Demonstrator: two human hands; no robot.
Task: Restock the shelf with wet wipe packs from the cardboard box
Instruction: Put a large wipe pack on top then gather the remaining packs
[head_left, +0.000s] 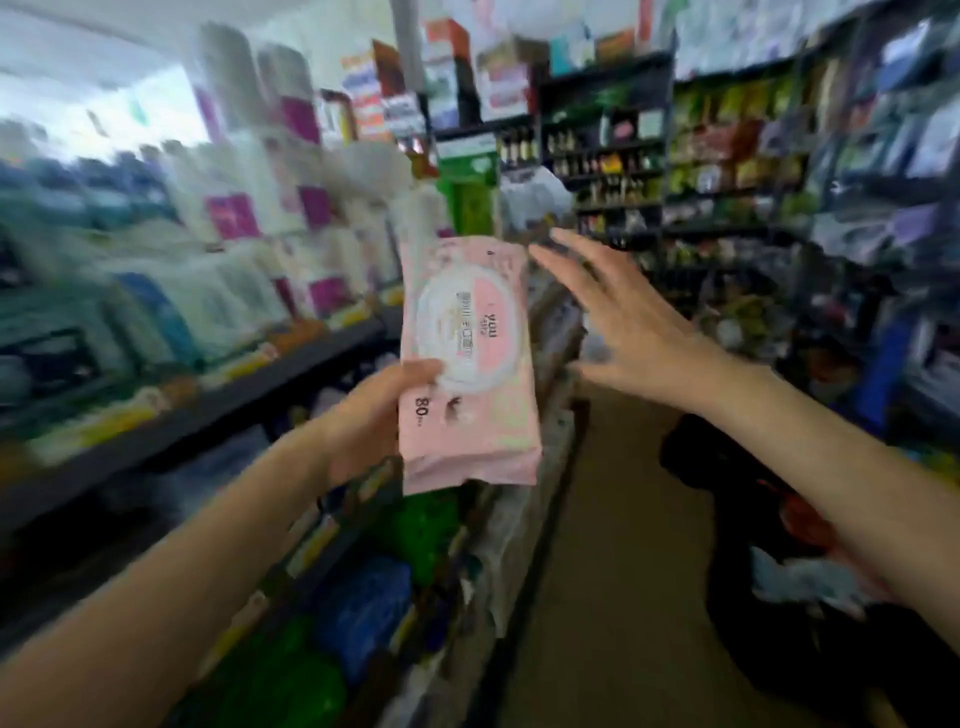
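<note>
A person's left hand (371, 415) grips a soft pink plastic wet wipe pack (467, 364) upright in mid-aisle, right of the dark metal shelf (291, 364). The right hand (623, 332) hovers beside it, released, fingers spread. Likely next: carrying it left onto the shelf.

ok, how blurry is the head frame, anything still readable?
Head view: heavy motion blur smears the left shelf; pink wipes pack in the left hand is sharpest, "80" legible; open right hand slightly soft; wide-angle bending at edges; bright washed-out patch upper left.
</note>
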